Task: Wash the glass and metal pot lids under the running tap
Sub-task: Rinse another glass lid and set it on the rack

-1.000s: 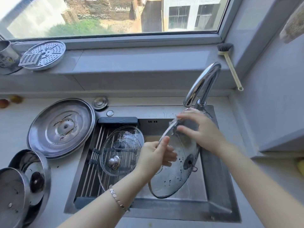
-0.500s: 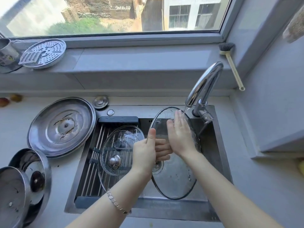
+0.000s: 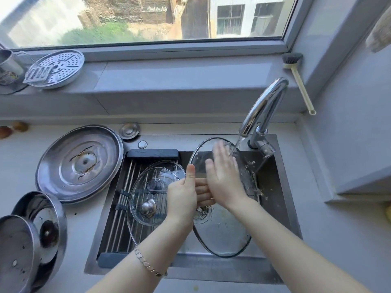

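Observation:
A large glass lid [image 3: 224, 233] with a dark rim is held upright over the sink, its top edge under the running tap [image 3: 261, 111]. My left hand [image 3: 183, 197] grips the lid's left rim, thumb up. My right hand [image 3: 224, 178] lies flat and open against the lid's wet face, fingers pointing up toward the water stream. Two smaller glass lids [image 3: 148, 195] rest on the roll-up rack [image 3: 118, 214] across the sink's left half. A big metal lid [image 3: 80, 163] lies on the counter to the left.
Stacked metal pots and lids [image 3: 31, 235] sit at the bottom left. A small metal cap [image 3: 129, 130] lies behind the sink. A perforated steamer plate [image 3: 56, 68] and a mug [image 3: 8, 66] stand on the sill; a dish brush [image 3: 298, 81] leans at the right.
The glass lid has turned from edge-on to facing me and risen under the tap. My right hand went from pinching its rim to lying flat on the glass and sliding upward.

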A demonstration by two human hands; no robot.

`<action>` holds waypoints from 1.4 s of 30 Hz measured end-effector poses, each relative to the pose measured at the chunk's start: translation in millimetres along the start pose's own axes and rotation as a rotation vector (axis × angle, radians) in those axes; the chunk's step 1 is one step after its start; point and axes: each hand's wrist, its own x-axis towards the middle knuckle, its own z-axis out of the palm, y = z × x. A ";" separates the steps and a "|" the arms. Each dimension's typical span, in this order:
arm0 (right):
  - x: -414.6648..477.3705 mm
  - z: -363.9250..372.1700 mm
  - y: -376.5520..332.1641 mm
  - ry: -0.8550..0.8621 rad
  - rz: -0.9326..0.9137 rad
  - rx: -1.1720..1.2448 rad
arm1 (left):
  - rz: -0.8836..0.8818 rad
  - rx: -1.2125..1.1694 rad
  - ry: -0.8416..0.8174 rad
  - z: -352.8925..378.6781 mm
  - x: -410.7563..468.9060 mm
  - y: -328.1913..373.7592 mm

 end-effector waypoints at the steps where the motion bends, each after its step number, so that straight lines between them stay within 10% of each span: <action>1: -9.2 4.0 -9.0 0.001 -0.136 -0.006 | 0.013 0.021 0.019 -0.6 2.3 0.5; 5: -6.3 8.1 -10.2 0.005 -0.195 -0.023 | 0.002 0.014 0.027 -2.3 6.9 5.2; 13: 44.0 -13.5 59.5 -0.061 0.766 0.429 | 0.087 -0.063 -0.075 -12.4 -8.0 4.6; 17: 42.0 -14.9 64.9 -0.028 0.890 0.531 | 0.089 -0.096 -0.102 -17.6 -8.0 8.9; 24: 43.0 -4.8 20.9 0.147 0.346 0.178 | 0.046 -0.080 -0.105 -5.6 -4.7 7.4; 31: 85.1 -0.1 68.9 0.162 0.676 0.274 | 0.046 -0.077 -0.096 -4.7 -4.8 1.2; 42: -18.4 22.8 -4.3 0.138 -0.401 -0.110 | -0.020 -0.227 0.152 -1.1 26.6 12.6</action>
